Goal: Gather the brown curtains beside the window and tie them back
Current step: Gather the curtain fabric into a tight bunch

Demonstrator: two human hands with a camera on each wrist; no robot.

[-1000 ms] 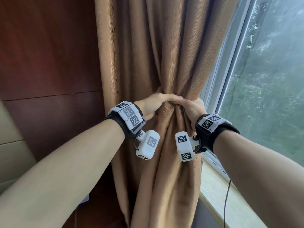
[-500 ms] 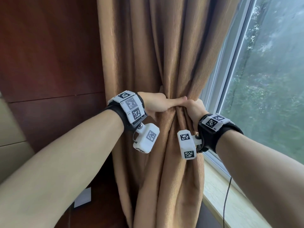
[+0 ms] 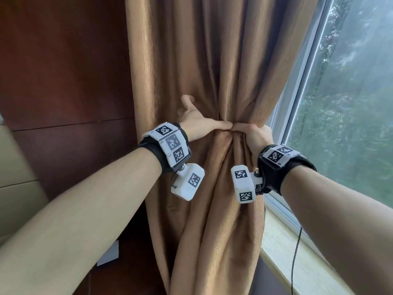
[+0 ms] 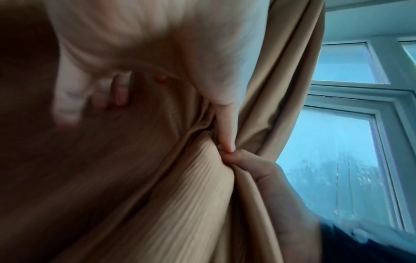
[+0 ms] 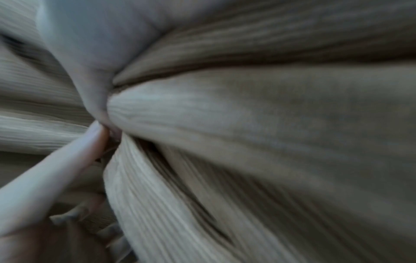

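Note:
The brown curtain (image 3: 212,60) hangs beside the window, pinched into a waist at mid height. My right hand (image 3: 254,135) grips that gathered waist from the window side, fingers curled round the folds. My left hand (image 3: 197,122) lies on the left side of the bundle with its fingers stretched up and away, blurred. Its straight thumb (image 4: 225,128) presses into the gather and meets the right thumb (image 4: 247,160). Ribbed curtain fabric (image 5: 247,124) fills the right wrist view. No tie-back band shows in any view.
The window (image 3: 350,103) and its pale sill (image 3: 297,262) are at the right, with a thin black cable (image 3: 296,252) hanging over the sill. A dark wood wall panel (image 3: 63,71) is at the left, and a white sheet (image 3: 109,254) lies low by the curtain.
My left hand has let go of its curled grip: its fingers now stretch up and leftward, only the thumb staying at the gather. The right hand keeps its hold.

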